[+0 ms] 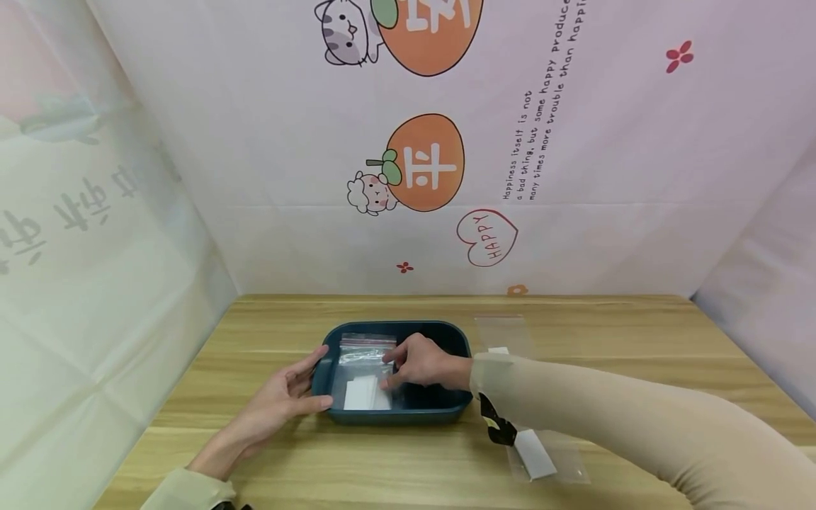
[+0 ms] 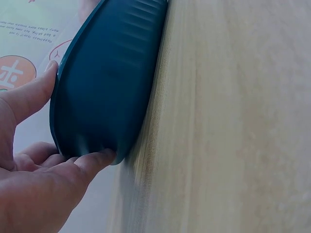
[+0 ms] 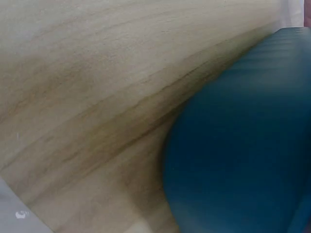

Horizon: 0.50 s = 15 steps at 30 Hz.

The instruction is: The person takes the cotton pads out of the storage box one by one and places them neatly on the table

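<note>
A dark blue plastic bin [image 1: 395, 418] stands on the table. My left hand [image 1: 283, 389] grips its left end, fingers and thumb spread around the wall; the left wrist view shows the same hand [image 2: 53, 165] against the bin's side [image 2: 107, 73]. Inside the bin, on the left, lies a clear zip bag [image 1: 366, 360] with white card-like pieces [image 1: 362, 393] in its lower part. My right hand [image 1: 421, 361] reaches in over the bag's right side, thumb and forefinger apart with their tips at the bag. In the right wrist view the bin's wall [image 3: 238, 145] hides that hand's fingers.
Right of the bin, another clear bag [image 1: 500, 329] lies behind my right forearm, showing a white bit. A further clear bag [image 1: 567, 460] with a white block [image 1: 534, 453] lies in front of the forearm. A printed cloth [image 1: 306, 234] hangs behind the wooden table [image 1: 268, 453].
</note>
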Available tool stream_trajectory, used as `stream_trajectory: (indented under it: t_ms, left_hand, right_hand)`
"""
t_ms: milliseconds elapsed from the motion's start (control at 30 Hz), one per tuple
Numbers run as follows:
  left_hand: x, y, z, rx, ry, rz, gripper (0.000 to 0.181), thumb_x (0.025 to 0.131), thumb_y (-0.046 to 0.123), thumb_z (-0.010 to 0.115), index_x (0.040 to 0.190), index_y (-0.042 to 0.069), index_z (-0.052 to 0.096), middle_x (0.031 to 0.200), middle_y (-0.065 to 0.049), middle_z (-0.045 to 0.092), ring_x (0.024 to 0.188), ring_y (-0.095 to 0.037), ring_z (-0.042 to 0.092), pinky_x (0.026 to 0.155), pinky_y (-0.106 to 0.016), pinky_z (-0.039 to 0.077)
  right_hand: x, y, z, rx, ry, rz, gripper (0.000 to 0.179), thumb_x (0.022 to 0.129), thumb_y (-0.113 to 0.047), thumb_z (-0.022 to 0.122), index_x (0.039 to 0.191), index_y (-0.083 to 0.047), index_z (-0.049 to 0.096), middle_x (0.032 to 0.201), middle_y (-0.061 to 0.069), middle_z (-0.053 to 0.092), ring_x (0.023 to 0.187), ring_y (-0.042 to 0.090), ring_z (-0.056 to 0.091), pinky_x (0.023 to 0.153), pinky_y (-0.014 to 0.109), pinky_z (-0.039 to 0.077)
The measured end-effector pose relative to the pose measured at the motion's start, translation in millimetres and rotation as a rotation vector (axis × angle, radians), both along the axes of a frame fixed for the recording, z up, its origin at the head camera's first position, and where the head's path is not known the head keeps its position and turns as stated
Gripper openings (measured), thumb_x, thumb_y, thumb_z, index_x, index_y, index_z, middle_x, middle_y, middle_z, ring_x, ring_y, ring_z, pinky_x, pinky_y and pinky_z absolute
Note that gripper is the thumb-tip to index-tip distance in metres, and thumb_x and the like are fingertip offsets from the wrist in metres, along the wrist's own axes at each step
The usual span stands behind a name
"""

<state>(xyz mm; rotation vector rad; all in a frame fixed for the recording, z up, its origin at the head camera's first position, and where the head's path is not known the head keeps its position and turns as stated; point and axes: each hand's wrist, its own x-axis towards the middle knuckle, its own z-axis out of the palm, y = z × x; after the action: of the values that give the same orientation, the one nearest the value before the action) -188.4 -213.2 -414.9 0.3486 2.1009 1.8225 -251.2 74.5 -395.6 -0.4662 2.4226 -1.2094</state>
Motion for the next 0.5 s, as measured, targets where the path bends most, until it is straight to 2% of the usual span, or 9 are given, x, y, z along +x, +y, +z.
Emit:
stream_trajectory:
  t_ms: [267,500]
  left_hand:
    - [-0.4,0.5,-0.4,0.001,0.003,-0.001,0.091,0.097,0.01,0.078,0.168,0.008,0.022,0.174,-0.015,0.011,0.155,-0.043,0.021,0.117,-0.045,0.037]
    - [-0.7,0.0,-0.9,-0.002,0.005,0.002,0.092,0.096,0.011,0.079,0.168,0.008,0.022,0.174,-0.014,0.01,0.155,-0.044,0.02,0.118,-0.049,0.034]
  right_hand:
    - [1.8,0.5,-4.6,0.038,0.041,0.001,0.037,0.087,-0.016,0.09,0.121,-0.006,0.08,0.078,0.002,0.056,0.056,0.013,0.045,0.05,0.025,0.038]
    - [2.4,-0.8,-5.6,0.001,0.06,-0.06,0.026,0.087,-0.012,0.089,0.112,-0.009,0.084,0.079,0.001,0.062,0.053,0.011,0.044,0.05,0.024,0.039]
